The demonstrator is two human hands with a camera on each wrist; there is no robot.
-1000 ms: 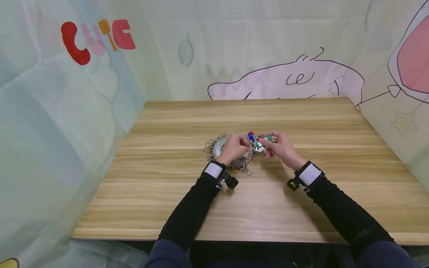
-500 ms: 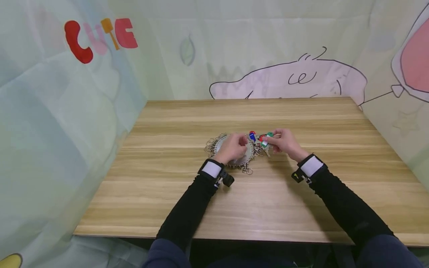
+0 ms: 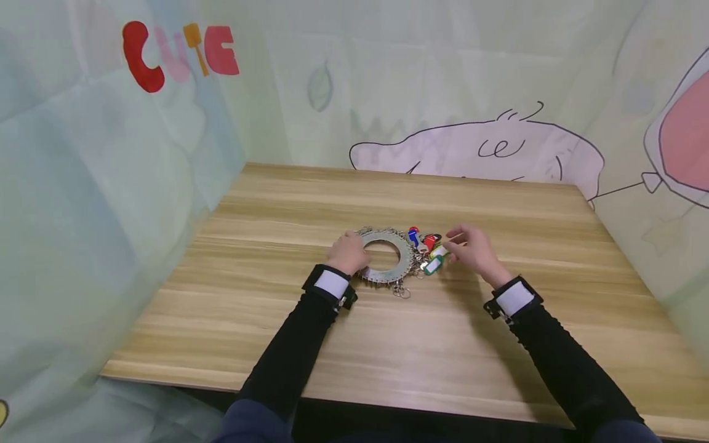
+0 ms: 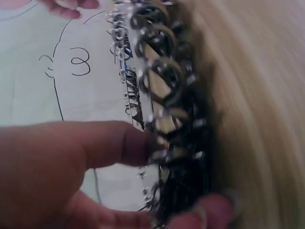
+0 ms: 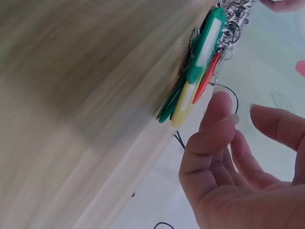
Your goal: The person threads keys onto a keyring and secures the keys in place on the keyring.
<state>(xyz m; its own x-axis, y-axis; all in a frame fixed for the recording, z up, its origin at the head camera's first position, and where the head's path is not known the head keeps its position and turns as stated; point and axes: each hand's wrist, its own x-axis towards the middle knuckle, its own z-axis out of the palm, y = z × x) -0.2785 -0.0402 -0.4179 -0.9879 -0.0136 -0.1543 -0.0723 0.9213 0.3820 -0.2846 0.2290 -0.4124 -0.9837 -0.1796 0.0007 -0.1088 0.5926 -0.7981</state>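
A flat round metal key ring (image 3: 388, 276) rests near the middle of the table, its rim lined with small split rings (image 4: 162, 78). My left hand (image 3: 348, 253) grips its left edge, thumb on one side and fingertips on the other. On the opposite edge hang key tags: a green tag (image 3: 434, 265), a yellow tag (image 5: 182, 106), a red tag (image 5: 207, 80) and a blue tag (image 3: 413, 237). Just right of them is my right hand (image 3: 473, 251), fingers loosely bent and apart from the tags in the right wrist view. Keys among the tags are hard to make out.
The wood-grain table (image 3: 266, 295) extends around the key ring on all sides. Printed cloth (image 3: 299, 55) hangs along its back and sides. Both forearms wear dark sleeves with wrist straps (image 3: 515, 297).
My left hand has moved left from over the ring's middle to its left edge, baring the central hole. My right hand has let go of the tags, which now lie lower.
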